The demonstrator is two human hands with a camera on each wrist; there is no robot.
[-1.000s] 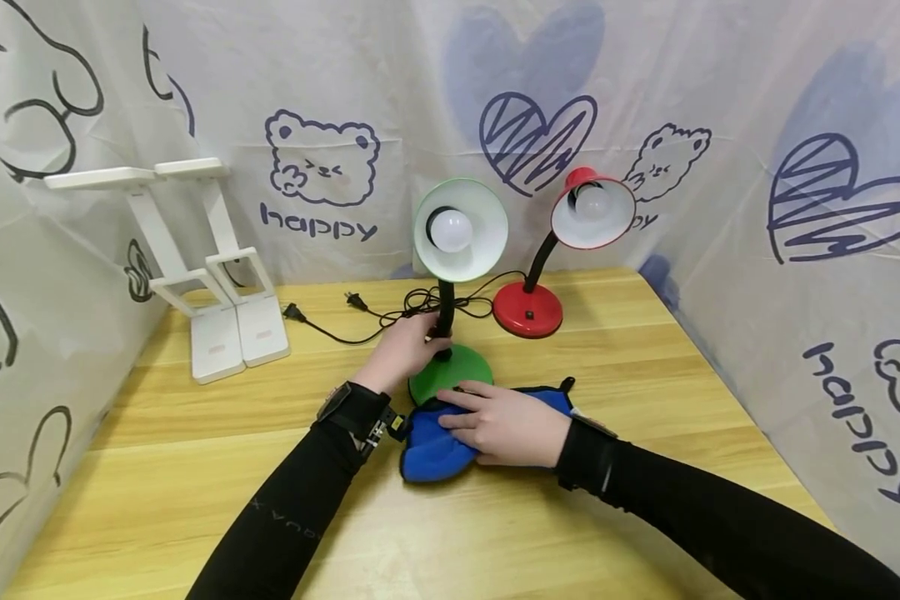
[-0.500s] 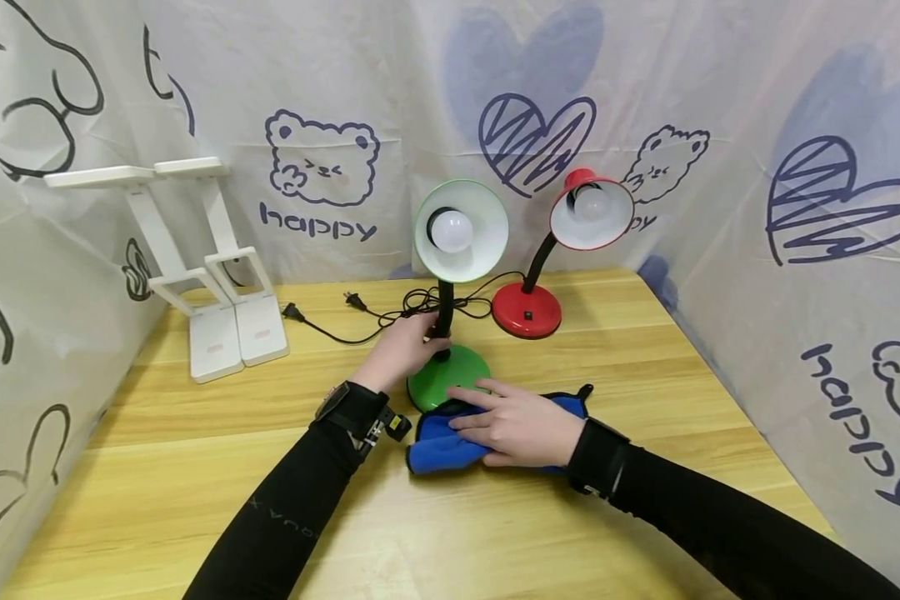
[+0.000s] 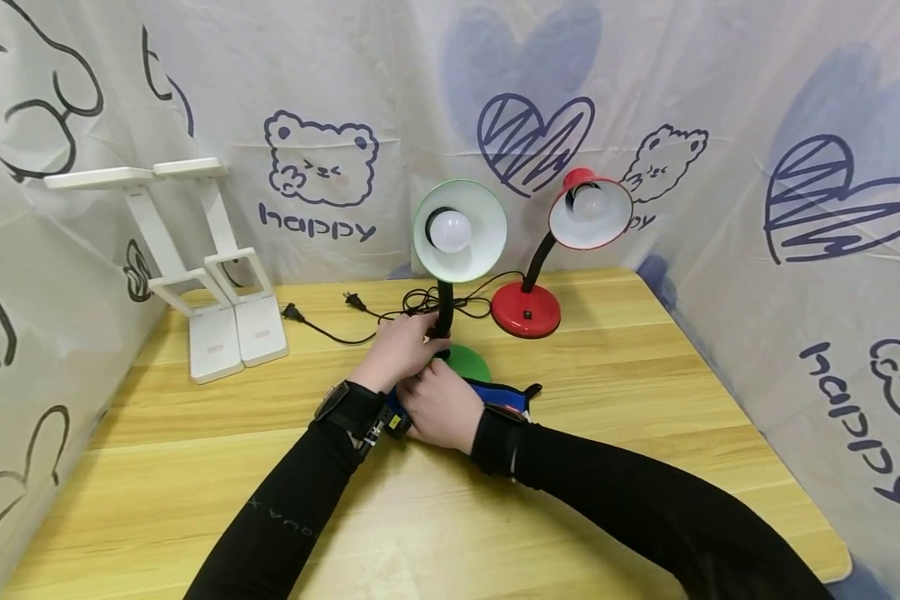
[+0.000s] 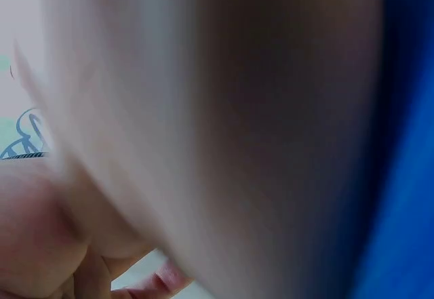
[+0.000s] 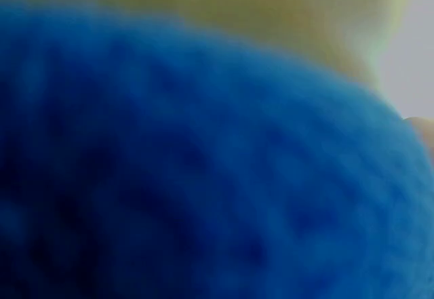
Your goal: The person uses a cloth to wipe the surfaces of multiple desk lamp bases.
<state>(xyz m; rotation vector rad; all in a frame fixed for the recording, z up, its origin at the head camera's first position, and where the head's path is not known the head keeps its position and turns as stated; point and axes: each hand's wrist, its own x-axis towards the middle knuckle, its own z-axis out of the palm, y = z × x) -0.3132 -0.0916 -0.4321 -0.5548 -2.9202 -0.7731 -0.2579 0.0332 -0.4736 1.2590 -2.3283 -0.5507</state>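
A desk lamp with a green base (image 3: 468, 363), black neck and green-rimmed shade (image 3: 487, 229) stands upright mid-table. My left hand (image 3: 399, 350) grips the neck low down, just above the base. Close against it, my right hand (image 3: 444, 407) bends its fingers over the left front of the base and holds a blue cloth (image 3: 498, 395) with black edging. Much of the cloth and the front of the base are covered by this hand. Blurred blue fabric (image 5: 224, 156) fills most of the right wrist view. In the left wrist view, blurred skin hides most of the work, with the cloth (image 4: 410, 177) along the right edge.
A red desk lamp (image 3: 527, 310) stands behind to the right. Black cords with plugs (image 3: 352, 302) lie behind the green lamp. Two white folding lamps (image 3: 217, 342) stand at the back left. Printed curtains (image 3: 322, 75) enclose the wooden table (image 3: 615, 400).
My right hand has slid left with the cloth, from the front of the green base to beside my left hand, and its fingers have bent. The left hand keeps its grip on the neck.
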